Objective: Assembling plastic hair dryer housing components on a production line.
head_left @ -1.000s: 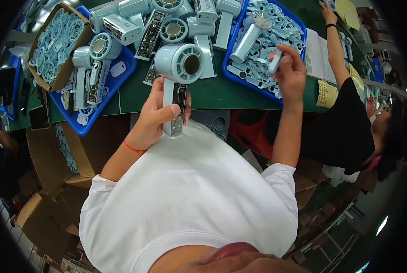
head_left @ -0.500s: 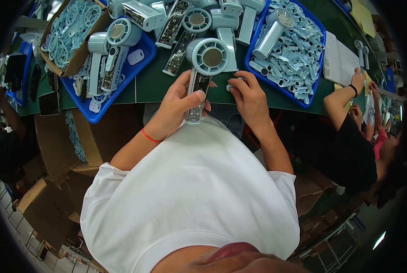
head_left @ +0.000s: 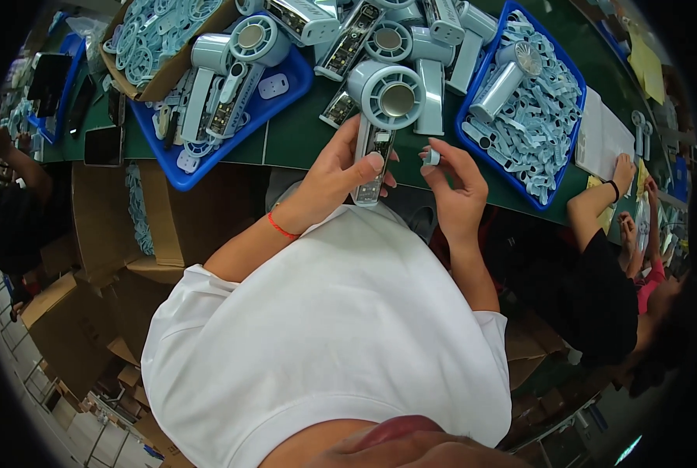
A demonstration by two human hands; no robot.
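A pale-blue fan (head_left: 389, 105), handle circuitry (head_left: 380, 143) exposed, is held head-outward near a small pale-blue piece (head_left: 432, 157).

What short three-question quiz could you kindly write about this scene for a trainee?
1. What does the left hand hold?
2. True or false: the red bracelet is on the right wrist.
3. The small light-blue part is: A) on the tabletop; B) on the notebook; C) in the right hand.

Key:
1. A light-blue handheld fan, circuitry visible in its handle.
2. False; the red bracelet is on the left wrist.
3. C.
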